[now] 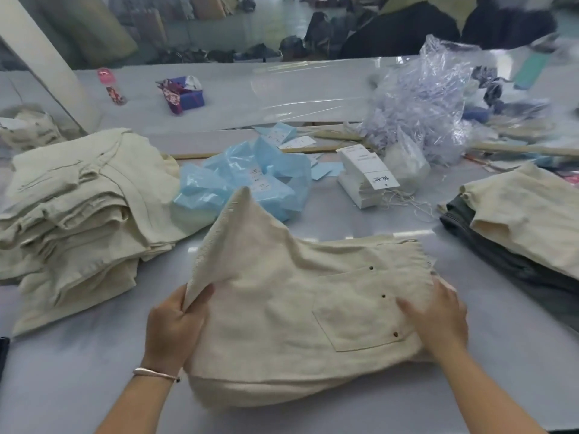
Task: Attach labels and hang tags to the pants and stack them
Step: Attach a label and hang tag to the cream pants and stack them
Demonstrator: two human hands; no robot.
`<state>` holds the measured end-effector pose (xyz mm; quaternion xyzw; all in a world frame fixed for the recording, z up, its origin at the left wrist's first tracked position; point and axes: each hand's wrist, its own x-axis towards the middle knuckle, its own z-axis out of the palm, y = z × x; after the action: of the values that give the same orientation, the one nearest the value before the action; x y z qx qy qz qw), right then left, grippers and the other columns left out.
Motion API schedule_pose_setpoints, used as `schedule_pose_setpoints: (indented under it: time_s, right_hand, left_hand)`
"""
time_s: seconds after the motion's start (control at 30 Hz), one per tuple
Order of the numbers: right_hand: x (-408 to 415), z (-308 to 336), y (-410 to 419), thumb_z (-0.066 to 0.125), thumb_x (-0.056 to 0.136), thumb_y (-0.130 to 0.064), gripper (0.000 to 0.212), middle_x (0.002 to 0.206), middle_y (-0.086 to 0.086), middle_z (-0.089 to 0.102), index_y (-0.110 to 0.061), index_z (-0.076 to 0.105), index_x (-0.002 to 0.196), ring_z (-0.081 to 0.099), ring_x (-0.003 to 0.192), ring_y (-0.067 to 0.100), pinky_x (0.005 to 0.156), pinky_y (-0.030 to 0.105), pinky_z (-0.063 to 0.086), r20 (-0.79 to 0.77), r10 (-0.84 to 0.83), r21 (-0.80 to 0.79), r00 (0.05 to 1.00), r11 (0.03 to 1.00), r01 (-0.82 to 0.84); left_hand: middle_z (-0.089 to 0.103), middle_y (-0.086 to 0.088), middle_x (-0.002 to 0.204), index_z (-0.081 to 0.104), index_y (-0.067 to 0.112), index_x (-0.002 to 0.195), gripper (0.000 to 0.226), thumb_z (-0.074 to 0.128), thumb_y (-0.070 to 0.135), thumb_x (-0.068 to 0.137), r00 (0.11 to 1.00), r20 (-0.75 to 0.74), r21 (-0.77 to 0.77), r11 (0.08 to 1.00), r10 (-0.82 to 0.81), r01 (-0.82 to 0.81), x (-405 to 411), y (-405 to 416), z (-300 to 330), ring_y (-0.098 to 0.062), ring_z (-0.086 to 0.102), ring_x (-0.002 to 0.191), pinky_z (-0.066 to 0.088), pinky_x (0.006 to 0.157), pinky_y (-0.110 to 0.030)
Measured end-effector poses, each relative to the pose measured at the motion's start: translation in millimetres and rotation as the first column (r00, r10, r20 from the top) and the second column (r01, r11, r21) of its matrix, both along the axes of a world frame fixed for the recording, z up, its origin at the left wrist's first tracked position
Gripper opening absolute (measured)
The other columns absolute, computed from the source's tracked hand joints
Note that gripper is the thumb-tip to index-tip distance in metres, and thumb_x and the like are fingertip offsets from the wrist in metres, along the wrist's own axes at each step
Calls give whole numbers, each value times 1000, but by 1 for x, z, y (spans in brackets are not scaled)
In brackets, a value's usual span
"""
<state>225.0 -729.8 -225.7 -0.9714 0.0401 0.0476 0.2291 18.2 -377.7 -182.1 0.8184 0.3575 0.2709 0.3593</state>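
A folded pair of cream corduroy pants (pixel 300 317) lies on the pale grey counter (pixel 78 386) right in front of the person, patch pocket with dark rivets facing up. The left hand (pixel 175 327) pinches a raised flap of the cloth between thumb and fingers, lifting it into a peak, so its grip is narrow and holding fabric. The right hand (pixel 438 317) lies flat with straight fingers pressed on the pocket side, holding nothing.

The cloth looks soft, limp and fairly light; it will sag and slide out of fold if lifted by one corner. A better hold is probably at the waistband or along a folded edge, with the other hand pinning the rest.

To the left sits a stack of folded cream pants (pixel 78 211); to the right, a second pile of cream and dark grey garments (pixel 517 230). Beyond the pants are a crumpled light blue plastic bag (pixel 238 180), a block of white paper hang tags with strings (pixel 363 177) and a clear plastic bag of pale strands (pixel 423 98).

The waistband is hard to pick out, and whether a label or tag is already attached cannot be told. The printing on the tags is too small to read, and the far right of the counter is blurred.
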Motion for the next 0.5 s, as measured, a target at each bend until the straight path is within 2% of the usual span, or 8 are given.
schedule_pose_setpoints:
  time_s: [0.07,0.17,0.2,0.27,0.33,0.37,0.43,0.5]
  right_hand:
    - [5,1,-7,71,75,-55,84,137,14,48,-11,41,140,40,127,35,103,42,34,-3,73,-28,997,997,-73]
    - [9,3,-8,75,73,-51,78,130,13,53,-12,47,134,46,119,34,94,41,41,-42,66,14,997,998,-66]
    - [10,5,-7,78,73,-45,74,128,11,56,-13,49,133,50,117,33,91,40,43,-61,60,76,996,996,-56]
    - [16,10,-5,80,72,-32,63,120,6,62,-15,55,127,57,109,28,87,38,46,-78,83,213,993,975,-65]
    - [22,12,-3,79,72,-24,53,113,2,65,-16,59,120,59,104,25,85,37,47,-82,134,266,988,958,-108]
    - [25,13,-3,79,72,-23,47,109,2,64,-16,60,116,59,102,25,84,37,46,-85,151,283,985,951,-122]
    - [30,13,-4,77,75,-22,32,102,1,64,-18,60,103,59,94,24,82,39,48,-100,151,356,983,928,-107]
    - [36,10,-8,73,81,-22,20,97,2,65,-20,58,94,59,87,22,79,39,48,-122,142,441,982,895,-74]
  left_hand:
    - [55,7,50,53,21,57,38,62,48,82,998,35,1,998,61,-61,-6,2,1,-3,54,54,37,51,-15]
    - [57,-10,58,56,11,62,50,63,55,85,989,-71,-77,987,133,-138,-14,11,-14,-32,51,61,39,56,-37]
    - [63,-16,69,62,9,72,47,60,53,86,980,-147,-83,985,136,-149,-14,13,-20,-36,55,70,40,60,-40]
    - [66,-24,105,63,7,108,43,60,46,91,930,-337,-53,983,149,-177,-13,15,-26,-43,58,95,45,74,-45]
    - [53,-24,132,45,9,138,63,68,39,87,854,-476,21,974,209,-226,-12,13,-28,-44,49,118,42,91,-50]
    - [47,-24,138,38,10,143,74,73,33,83,830,-498,83,967,251,-242,-11,10,-27,-45,42,125,39,96,-54]
    - [46,-23,136,47,9,138,71,78,20,75,850,-445,260,949,282,-179,-2,-5,-22,-45,36,124,38,94,-60]
    - [55,-19,130,61,9,124,49,70,24,79,919,-356,386,922,171,-21,9,-30,-25,-44,43,121,41,93,-60]
